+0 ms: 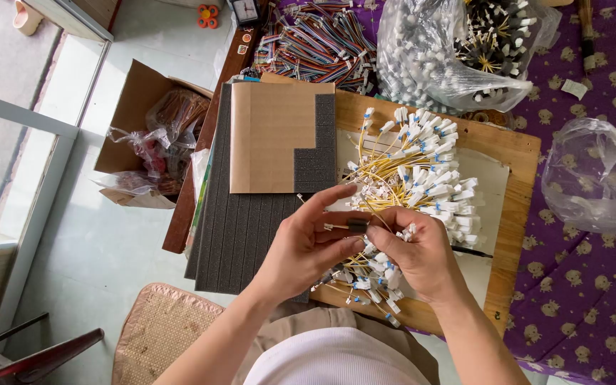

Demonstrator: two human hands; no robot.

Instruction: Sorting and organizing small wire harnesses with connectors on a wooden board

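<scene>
A: Two bare hands meet low in the middle of the view from above. What lies furthest left?

B: A cardboard box (137,114) of bagged parts on the floor, then a stack of dark foam sheets (240,242) with a brown card panel (272,135) on top, at the left end of the table.

A: And the hands?

B: The left hand (304,246) has its grip closed, thumb and fingers pinching a small dark foam block (356,225). The right hand (422,253) is pinched shut too, on a thin yellow wire (379,217) touching that block. Both are held just above the wooden board (515,153).

A: What is to the right?

B: A loose heap of yellow wires with white connectors (422,178) spreads over the board and under the right hand. Further right, a crumpled clear bag (593,175) lies on the purple cloth (607,299). At the top are bundles of multicoloured ribbon cable (315,43) and a full plastic bag of connectors (450,50).

A: What could go wrong?

B: I judge that the wire in the right hand may be tangled with the heap, so pulling could drag others off the board's near edge. The small block could also slip from the pinch.
</scene>
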